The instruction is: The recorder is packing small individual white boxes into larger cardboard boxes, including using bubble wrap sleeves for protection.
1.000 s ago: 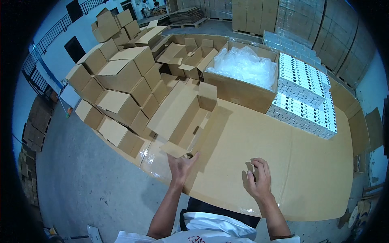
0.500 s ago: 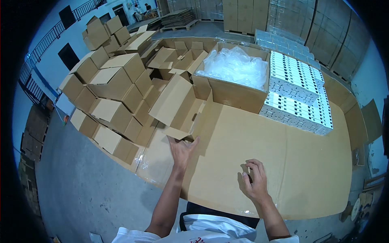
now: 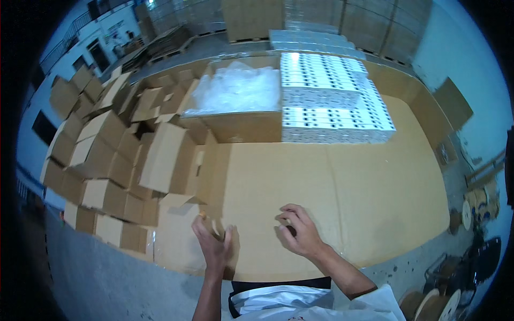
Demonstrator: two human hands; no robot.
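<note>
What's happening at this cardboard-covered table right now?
A person stands at a table covered in flat brown cardboard. Their left hand holds a small tan piece at the table's left edge, beside an open cardboard box. Their right hand is curled around a small dark object that is too small to identify. Behind sit a big carton of clear plastic bags and a stack of white printed packs. Many empty boxes are piled to the left.

The person wears a white short-sleeved top with a dark collar edge; both forearms, left hand [image 3: 212, 243] and right hand [image 3: 299, 232] are bare.
</note>
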